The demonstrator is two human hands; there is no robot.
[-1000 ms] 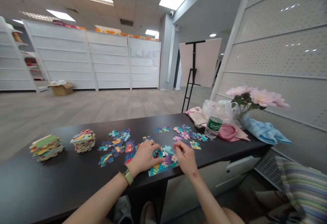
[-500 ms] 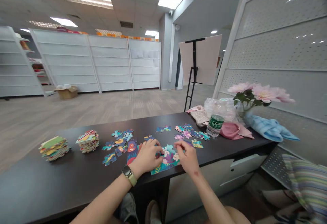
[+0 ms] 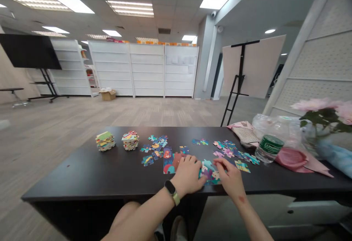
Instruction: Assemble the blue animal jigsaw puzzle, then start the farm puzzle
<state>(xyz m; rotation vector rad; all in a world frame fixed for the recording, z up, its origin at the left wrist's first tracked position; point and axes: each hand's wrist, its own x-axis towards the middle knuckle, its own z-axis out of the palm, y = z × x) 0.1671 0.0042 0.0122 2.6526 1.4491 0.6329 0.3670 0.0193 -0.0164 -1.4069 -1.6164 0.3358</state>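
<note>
A partly joined puzzle point(image 3: 169, 160) with colourful animal pictures lies near the front edge of the dark table. My left hand point(image 3: 189, 175), with a watch on its wrist, rests over the middle of it, fingers stretched out on the pieces. At the puzzle's right part, with a white rabbit on teal point(image 3: 208, 165), my right hand point(image 3: 230, 177) has thumb and fingertips pinched together. Whatever sits in that pinch is hidden. Loose puzzle pieces point(image 3: 156, 145) are scattered to the left, and more pieces point(image 3: 227, 149) lie beyond my right hand. One yellow-and-teal piece point(image 3: 242, 166) is just right of it.
Two stacks of puzzle pieces, one green-topped point(image 3: 105, 141) and one red-and-white point(image 3: 130, 140), stand on the left of the table point(image 3: 90, 175). At right are a water bottle point(image 3: 269, 147), pink cloth point(image 3: 293, 159) and flowers point(image 3: 316, 105). An easel point(image 3: 233, 91) stands behind.
My view has turned left, so the table's things sit further right and a black screen appears at left. Both hands stay at about the same place on the puzzle.
</note>
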